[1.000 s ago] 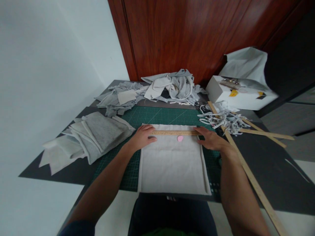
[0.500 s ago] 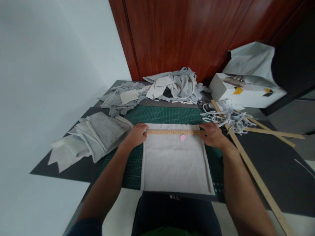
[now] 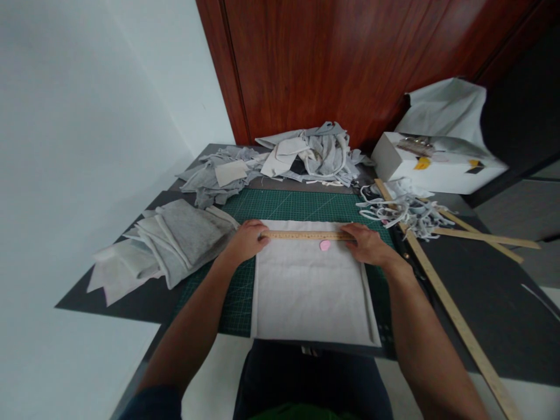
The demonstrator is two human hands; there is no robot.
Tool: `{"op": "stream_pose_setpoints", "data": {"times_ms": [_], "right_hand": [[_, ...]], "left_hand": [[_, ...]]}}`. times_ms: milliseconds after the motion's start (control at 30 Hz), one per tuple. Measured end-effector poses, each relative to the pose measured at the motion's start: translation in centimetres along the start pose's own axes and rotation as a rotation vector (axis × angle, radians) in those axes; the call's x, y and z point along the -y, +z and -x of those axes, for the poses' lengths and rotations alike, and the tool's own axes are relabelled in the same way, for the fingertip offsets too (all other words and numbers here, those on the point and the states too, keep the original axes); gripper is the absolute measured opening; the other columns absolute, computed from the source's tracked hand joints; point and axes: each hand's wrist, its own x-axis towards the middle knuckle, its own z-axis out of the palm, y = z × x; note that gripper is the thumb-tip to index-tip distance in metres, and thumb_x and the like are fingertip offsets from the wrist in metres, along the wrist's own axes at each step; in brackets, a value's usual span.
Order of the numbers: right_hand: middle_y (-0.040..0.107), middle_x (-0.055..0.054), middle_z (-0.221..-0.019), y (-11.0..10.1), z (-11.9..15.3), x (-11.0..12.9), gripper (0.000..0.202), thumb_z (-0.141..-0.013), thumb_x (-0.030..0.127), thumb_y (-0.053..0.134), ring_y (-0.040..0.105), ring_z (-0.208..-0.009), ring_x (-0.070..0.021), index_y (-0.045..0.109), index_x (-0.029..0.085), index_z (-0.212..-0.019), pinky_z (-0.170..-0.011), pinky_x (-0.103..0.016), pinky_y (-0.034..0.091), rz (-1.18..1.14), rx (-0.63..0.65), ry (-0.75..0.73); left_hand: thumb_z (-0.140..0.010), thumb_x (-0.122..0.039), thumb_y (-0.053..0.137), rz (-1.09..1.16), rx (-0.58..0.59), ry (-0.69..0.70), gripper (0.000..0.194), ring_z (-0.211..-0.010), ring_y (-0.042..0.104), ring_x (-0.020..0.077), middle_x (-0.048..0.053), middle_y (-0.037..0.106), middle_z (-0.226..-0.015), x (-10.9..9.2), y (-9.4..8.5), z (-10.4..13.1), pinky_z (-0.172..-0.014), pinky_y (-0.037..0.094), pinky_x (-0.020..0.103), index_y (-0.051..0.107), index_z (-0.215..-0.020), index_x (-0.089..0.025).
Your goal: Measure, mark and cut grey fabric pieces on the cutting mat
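Note:
A pale rectangular cloth (image 3: 310, 297) lies flat on the green cutting mat (image 3: 236, 309). Across its upper part runs a wooden ruler (image 3: 301, 235). My left hand (image 3: 248, 239) is closed on the ruler's left end, at the cloth's left edge. At the other end, my right hand (image 3: 365, 242) has its fingers closed on the ruler over the cloth's right side. Just below the ruler, between my hands, sits a small pink piece (image 3: 324, 245) on the cloth.
Folded grey cloths (image 3: 184, 233) lie at the left. Fabric scraps (image 3: 324, 151) are heaped at the back. Toward the right are tangled strips (image 3: 411, 213), long wooden sticks (image 3: 455, 309) and a white box (image 3: 441, 169) against the door.
My right hand has moved left along the ruler, inward over the cloth. My left hand has shifted only slightly. The cloth and the pink piece stay in place.

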Motion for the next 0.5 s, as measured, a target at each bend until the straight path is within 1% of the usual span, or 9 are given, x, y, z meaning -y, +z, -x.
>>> {"op": "stream_pose_setpoints", "data": {"times_ms": [133, 300, 400, 500], "right_hand": [[0.064, -0.012, -0.148, -0.2, 0.2, -0.7, 0.053, -0.086, 0.010, 0.065, 0.061, -0.136, -0.0320, 0.068, 0.024, -0.137, -0.119, -0.056, 0.043, 0.010, 0.006, 0.009], [0.067, -0.012, -0.145, 0.0, 0.0, -2.5, 0.056, -0.083, 0.007, 0.065, 0.066, -0.131, -0.0326, 0.070, 0.023, -0.137, -0.118, -0.053, 0.047, -0.013, -0.032, 0.009], [0.070, -0.013, -0.140, 0.4, -0.3, -3.6, 0.055, -0.082, 0.006, 0.062, 0.067, -0.129, -0.0329, 0.071, 0.020, -0.134, -0.115, -0.050, 0.050, -0.010, -0.064, -0.024], [0.073, -0.015, -0.134, 0.9, -0.6, -4.5, 0.050, -0.083, 0.008, 0.060, 0.069, -0.124, -0.0320, 0.073, 0.017, -0.130, -0.111, -0.047, 0.054, -0.001, -0.113, -0.053]], "left_hand": [[-0.088, -0.025, 0.064, -0.035, 0.007, 0.005, 0.019, -0.114, 0.065, 0.0272, 0.008, 0.075, -0.111, -0.6, 0.4, 0.0, -0.111, 0.049, 0.044, 0.077, -0.102, -0.022], [-0.091, -0.024, 0.063, -0.047, -0.010, 0.011, 0.017, -0.119, 0.062, 0.0280, 0.009, 0.072, -0.118, -1.8, 1.2, -0.1, -0.114, 0.047, 0.045, 0.076, -0.102, -0.021], [-0.093, -0.022, 0.061, -0.050, -0.011, 0.002, 0.017, -0.121, 0.061, 0.0268, 0.008, 0.071, -0.119, -1.5, 1.2, -0.1, -0.115, 0.046, 0.045, 0.076, -0.101, -0.022], [-0.094, -0.022, 0.060, -0.056, -0.017, -0.022, 0.019, -0.121, 0.061, 0.0261, 0.007, 0.071, -0.119, -0.5, 0.9, -0.1, -0.114, 0.046, 0.045, 0.076, -0.103, -0.022]]}}
